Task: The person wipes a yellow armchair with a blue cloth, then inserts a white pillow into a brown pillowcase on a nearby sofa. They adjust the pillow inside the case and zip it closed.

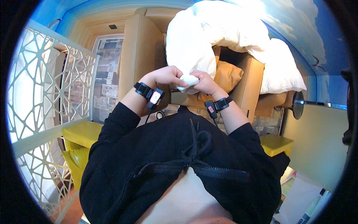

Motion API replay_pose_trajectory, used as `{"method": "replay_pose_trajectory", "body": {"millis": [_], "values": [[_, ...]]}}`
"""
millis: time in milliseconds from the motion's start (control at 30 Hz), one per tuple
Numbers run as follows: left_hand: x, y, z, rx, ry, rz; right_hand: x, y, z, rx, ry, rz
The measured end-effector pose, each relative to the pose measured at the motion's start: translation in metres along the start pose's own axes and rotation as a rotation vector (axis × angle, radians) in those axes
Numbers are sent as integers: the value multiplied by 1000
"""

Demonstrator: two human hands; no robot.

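Observation:
Both hands grip a bunched corner of a large white duvet. My left hand pinches the cloth between thumb and bent fingers. Close beside it, my right hand holds the same bundle from the other side. From there the duvet runs up and away over a tan leather armchair, spreading across its back and right arm. A brown leather cushion lies on the seat, partly covered by the duvet. Each wrist wears a black strap with a small cabled device.
A white lattice partition stands at the left, beside a yellow seat. Another yellow seat is at the right, near a pale panel. Part of the duvet hangs past the chair's right arm. Patterned flooring shows at left.

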State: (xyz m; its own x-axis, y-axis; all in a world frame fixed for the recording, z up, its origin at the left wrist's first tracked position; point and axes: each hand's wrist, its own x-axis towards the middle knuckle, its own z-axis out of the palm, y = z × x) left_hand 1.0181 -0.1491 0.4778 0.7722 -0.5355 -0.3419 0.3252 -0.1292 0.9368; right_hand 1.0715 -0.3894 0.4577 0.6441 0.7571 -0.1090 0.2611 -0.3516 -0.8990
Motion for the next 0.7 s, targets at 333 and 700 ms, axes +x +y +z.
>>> {"method": "replay_pose_trajectory", "body": {"millis": [333, 700], "values": [[-6, -11, -6, -64, 43, -35, -20, -7, 26, -130, 269, -4], [1, -38, -31, -65, 557, -52, 8, 79, -7, 156, 736, 119]]}}
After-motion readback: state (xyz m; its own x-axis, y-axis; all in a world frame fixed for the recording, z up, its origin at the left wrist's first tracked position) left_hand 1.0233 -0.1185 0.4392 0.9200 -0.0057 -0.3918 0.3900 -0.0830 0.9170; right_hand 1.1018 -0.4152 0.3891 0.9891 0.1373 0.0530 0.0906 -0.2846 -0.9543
